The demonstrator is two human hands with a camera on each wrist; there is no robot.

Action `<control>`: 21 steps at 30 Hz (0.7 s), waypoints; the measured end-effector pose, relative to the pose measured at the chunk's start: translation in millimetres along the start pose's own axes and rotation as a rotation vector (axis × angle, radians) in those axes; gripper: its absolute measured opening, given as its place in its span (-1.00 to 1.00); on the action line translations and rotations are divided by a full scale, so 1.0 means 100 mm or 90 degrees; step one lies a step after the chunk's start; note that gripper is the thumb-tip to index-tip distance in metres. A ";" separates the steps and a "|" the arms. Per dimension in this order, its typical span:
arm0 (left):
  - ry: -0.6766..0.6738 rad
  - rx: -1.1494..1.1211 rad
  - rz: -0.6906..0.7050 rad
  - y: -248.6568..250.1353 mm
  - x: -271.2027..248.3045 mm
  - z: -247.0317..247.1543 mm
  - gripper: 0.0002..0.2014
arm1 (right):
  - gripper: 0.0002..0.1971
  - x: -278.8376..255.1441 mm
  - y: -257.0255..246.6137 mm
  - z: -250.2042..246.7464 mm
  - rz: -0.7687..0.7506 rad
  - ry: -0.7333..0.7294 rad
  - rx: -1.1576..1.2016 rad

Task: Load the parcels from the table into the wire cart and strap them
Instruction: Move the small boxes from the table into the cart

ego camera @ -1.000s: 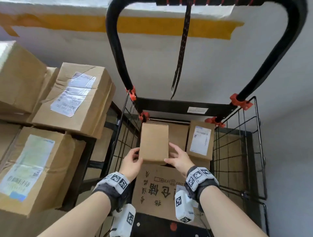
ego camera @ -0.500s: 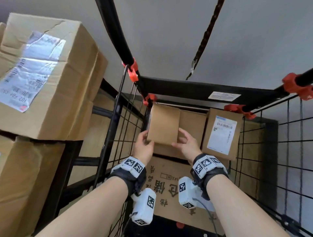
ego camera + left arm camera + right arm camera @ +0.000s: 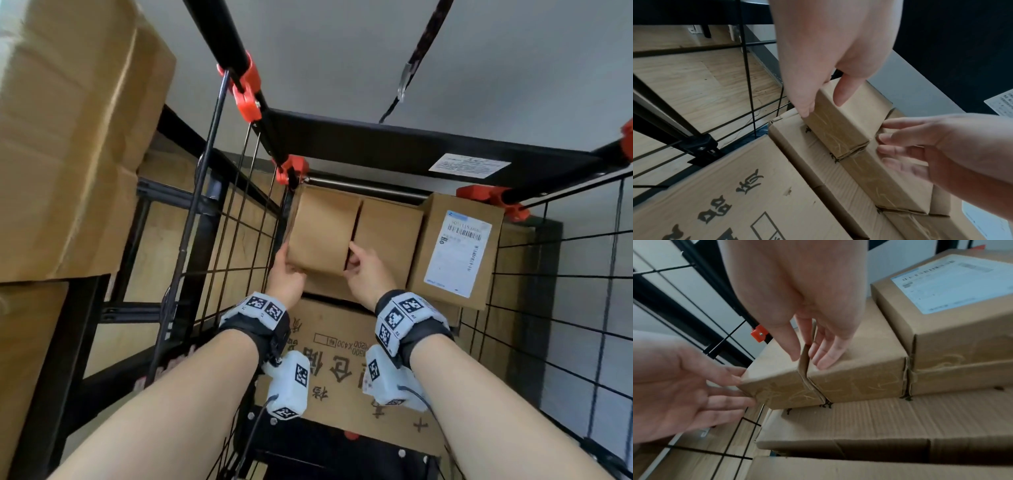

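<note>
small plain brown cardboard parcel sits in the far left corner of the black wire cart, on top of a larger printed cardboard box. a second plain brown parcel lies just beside it on the right, edges touching. further right, a taller brown box with a white shipping label.

left hand at the near left corner of the small parcel: thumb on top, fingers straight along the left side, light contact. right hand at the seam between the two plain parcels, thumb on the left one, fingers straight, tips resting on the neighbour.

black strap with metal hook hangs from above the cart. stacked brown cartons on the shelf to the left, outside the wire.
</note>
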State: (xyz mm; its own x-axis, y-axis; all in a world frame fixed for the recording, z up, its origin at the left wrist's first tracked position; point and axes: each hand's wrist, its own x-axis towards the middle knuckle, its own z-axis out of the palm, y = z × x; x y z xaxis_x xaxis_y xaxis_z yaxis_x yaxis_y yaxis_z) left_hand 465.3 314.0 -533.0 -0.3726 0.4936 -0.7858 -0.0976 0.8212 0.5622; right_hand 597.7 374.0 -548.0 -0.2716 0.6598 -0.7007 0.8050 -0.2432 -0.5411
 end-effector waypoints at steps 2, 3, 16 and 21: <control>-0.006 0.024 0.000 -0.01 -0.01 0.00 -0.28 | -0.41 -0.03 -0.03 -0.02 -0.006 -0.013 -0.045; -0.001 0.038 -0.001 0.00 -0.03 0.01 -0.28 | -0.41 -0.05 -0.03 -0.03 -0.009 -0.013 -0.061; -0.051 0.424 0.121 0.26 -1.27 -0.25 -0.63 | -0.50 -1.39 -0.30 -0.51 0.058 0.001 -0.234; -0.001 0.452 0.193 0.34 -1.98 -0.56 -0.62 | -0.51 -2.13 -0.55 -0.49 0.024 0.046 -0.269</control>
State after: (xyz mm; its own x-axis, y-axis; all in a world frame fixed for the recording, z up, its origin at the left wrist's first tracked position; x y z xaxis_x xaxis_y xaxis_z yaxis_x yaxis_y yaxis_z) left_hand 484.1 228.1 -343.9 -0.2881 0.7259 -0.6246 0.6235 0.6373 0.4530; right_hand 637.5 281.7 -346.2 -0.2120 0.7080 -0.6737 0.9632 0.0348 -0.2666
